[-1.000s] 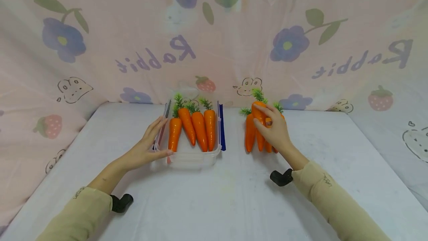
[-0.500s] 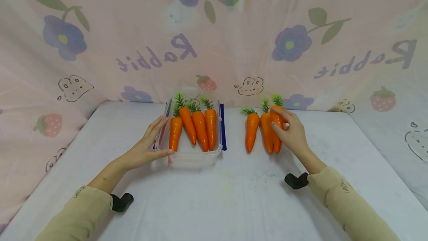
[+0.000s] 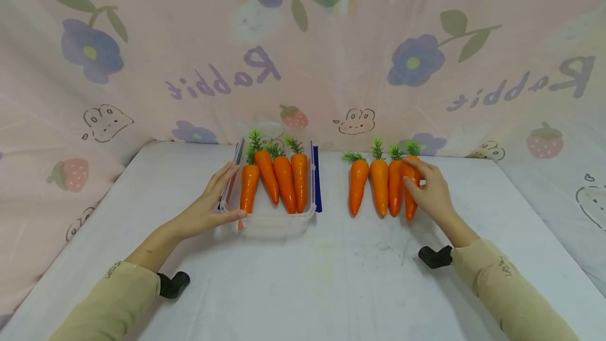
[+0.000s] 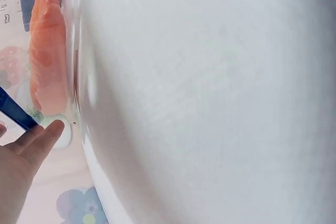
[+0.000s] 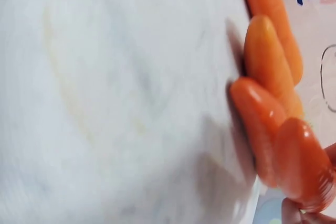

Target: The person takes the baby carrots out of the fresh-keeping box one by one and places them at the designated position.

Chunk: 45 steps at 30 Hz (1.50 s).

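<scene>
In the head view, my left hand (image 3: 205, 212) rests at the clear plastic box (image 3: 279, 226), its straight fingers along the left side and thumb at the near left corner. Several orange carrots (image 3: 284, 183) with green tufts lie in it. My right hand (image 3: 433, 193) pinches a carrot (image 3: 411, 196) near its thick end, at the right end of a row on the table. Three others sit to its left: an orange one (image 3: 395, 188), a lighter one (image 3: 379, 186) and another (image 3: 358, 186). In the right wrist view, the held carrot (image 5: 302, 158) overlaps its neighbour (image 5: 257, 116).
A blue clip flap (image 3: 317, 178) hangs out from the box's right side, between box and row. White cloth covers the table (image 3: 303, 288). Behind it hangs a printed curtain (image 3: 322, 67). Black camera mounts (image 3: 434, 257) sit at both wrists.
My right hand has moved right with a carrot, from over the row's left part to its right end. The row is more spread out and orderly. The left hand stays put.
</scene>
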Each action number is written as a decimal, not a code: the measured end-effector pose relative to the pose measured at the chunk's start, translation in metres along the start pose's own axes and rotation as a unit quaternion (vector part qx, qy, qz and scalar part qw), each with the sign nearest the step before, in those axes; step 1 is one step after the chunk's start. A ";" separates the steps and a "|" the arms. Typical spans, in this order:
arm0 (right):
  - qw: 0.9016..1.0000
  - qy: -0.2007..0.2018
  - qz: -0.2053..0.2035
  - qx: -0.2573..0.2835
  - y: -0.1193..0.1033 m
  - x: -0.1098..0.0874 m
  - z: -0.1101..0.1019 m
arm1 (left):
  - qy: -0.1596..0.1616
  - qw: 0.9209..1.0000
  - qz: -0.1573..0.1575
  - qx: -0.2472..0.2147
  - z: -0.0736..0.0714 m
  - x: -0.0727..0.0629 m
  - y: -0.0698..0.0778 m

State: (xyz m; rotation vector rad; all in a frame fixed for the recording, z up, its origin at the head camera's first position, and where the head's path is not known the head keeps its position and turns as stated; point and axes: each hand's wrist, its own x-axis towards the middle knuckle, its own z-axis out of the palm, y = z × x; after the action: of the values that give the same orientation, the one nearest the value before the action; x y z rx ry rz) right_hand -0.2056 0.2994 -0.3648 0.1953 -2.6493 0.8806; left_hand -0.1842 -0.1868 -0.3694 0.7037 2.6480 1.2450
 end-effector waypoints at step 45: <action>0.992 -0.100 0.057 -0.060 0.013 0.024 -0.011 | 0.005 1.000 0.004 0.004 0.001 -0.001 0.001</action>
State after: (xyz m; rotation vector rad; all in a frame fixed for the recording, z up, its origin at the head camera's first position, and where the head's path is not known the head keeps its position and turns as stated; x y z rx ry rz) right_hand -0.2281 0.3158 -0.3557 0.1083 -2.9145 0.7698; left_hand -0.1825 -0.1864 -0.3696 0.7106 2.6629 1.2434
